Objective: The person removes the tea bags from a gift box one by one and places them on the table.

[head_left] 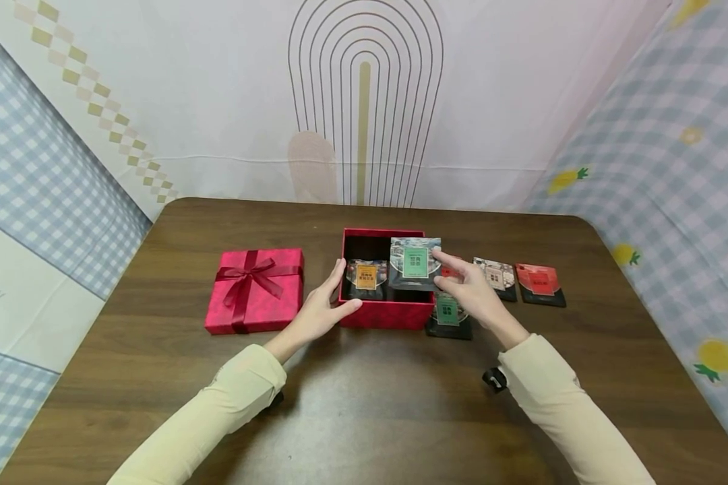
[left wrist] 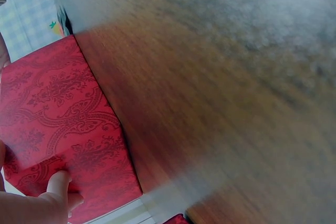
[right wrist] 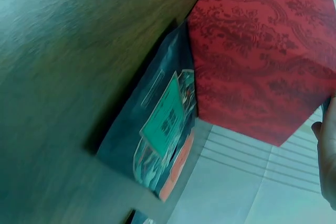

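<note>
An uncovered red gift box with a dark inside stands mid-table. My left hand rests at its left front corner, fingers along the left side and thumb against the front wall. Between thumb and forefinger, my right hand pinches the right edge of a green-labelled sachet, tilted over the box's right half. In the left half sits an orange-labelled sachet. Right of the box lies another green-labelled sachet, also in the right wrist view, with a red-labelled one partly hidden behind it.
A red lid with a ribbon bow lies left of the box. Toward the right are a white-labelled sachet and a red-labelled sachet. A patterned cloth hangs along the table's far edge.
</note>
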Available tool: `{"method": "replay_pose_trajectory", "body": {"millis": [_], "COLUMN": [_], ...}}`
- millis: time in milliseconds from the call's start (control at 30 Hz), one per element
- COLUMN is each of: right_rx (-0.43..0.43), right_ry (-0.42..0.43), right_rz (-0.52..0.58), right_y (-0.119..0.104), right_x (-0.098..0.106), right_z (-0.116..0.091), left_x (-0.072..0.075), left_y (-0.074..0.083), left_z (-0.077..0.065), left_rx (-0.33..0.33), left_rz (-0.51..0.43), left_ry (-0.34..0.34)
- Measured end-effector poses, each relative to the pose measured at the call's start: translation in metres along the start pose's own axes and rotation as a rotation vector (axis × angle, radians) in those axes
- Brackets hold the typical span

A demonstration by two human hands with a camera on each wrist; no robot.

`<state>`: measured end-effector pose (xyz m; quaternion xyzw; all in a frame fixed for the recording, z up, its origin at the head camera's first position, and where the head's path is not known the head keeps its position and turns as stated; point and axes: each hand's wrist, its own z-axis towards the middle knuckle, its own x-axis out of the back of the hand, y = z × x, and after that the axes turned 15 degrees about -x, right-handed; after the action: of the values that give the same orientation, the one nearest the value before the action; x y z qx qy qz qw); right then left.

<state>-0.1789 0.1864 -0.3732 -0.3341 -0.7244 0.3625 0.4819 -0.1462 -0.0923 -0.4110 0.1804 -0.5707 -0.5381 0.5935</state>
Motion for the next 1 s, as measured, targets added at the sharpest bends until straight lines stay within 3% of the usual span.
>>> {"method": "replay_pose_trajectory", "body": {"millis": [400, 1000], "right_rx": [-0.052, -0.016], "right_ry": [0.024, 0.013], "right_rz": [0.046, 0.133], "right_y": [0.009, 0.034], "right_x": [0.02, 0.041], "right_z": [-0.012, -0.031], "left_x": [0.001, 0.001], "left_y": [-0.002, -0.002], "left_z": [-0.002, 0.002], "left_rx": [0.009, 0.016], "left_rz": [-0.016, -0.007], "left_ry": [-0.011, -0.013]}}
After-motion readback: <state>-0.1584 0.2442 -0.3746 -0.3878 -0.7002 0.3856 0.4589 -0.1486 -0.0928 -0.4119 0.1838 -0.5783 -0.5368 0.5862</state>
